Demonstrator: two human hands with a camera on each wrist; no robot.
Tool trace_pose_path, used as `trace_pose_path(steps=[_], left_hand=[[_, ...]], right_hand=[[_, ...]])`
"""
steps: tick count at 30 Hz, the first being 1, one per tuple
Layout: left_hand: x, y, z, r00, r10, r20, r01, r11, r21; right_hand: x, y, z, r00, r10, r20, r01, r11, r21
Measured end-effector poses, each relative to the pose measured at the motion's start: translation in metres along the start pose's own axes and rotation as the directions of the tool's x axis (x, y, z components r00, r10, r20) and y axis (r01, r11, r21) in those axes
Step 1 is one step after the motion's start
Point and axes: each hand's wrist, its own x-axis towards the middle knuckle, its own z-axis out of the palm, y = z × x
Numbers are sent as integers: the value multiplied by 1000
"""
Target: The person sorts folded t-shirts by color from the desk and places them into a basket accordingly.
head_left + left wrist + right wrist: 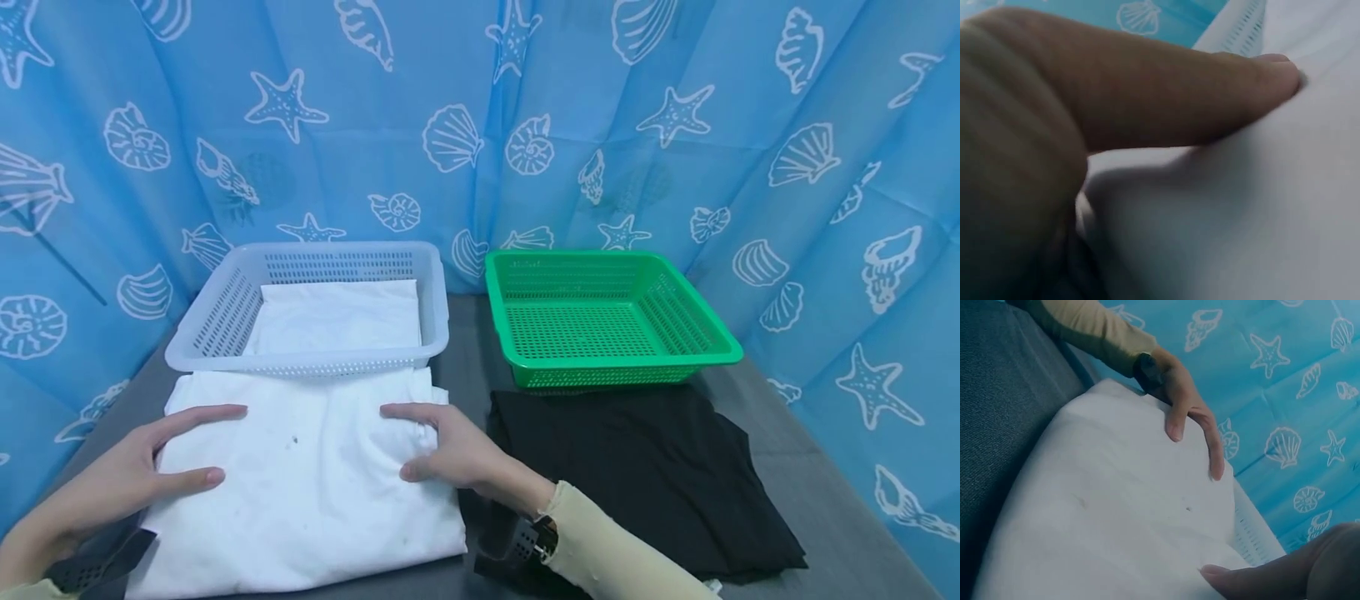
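folded white cloth (300,483) lies flat before the white basket (225,317).

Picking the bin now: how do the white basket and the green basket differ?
The white basket already holds a folded white cloth; the green basket holds nothing. The white one stands behind the white garment under both hands, the green behind the black garment. Both are perforated plastic.

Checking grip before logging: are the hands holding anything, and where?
Nothing gripped: left hand and right hand rest flat on the folded white cloth's side edges.
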Motion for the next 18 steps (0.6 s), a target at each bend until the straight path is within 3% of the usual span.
trace_pose_path(steps=[7, 18], left_hand=[[-7, 4, -5, 999, 11, -43, -12, 1000, -22], [-13, 10, -6, 999, 0, -41, -5, 994, -112]], right_hand=[[-11, -8, -4, 995, -100, -8, 100, 995, -26], [-23, -6, -15, 990, -141, -13, 142, 989, 32]])
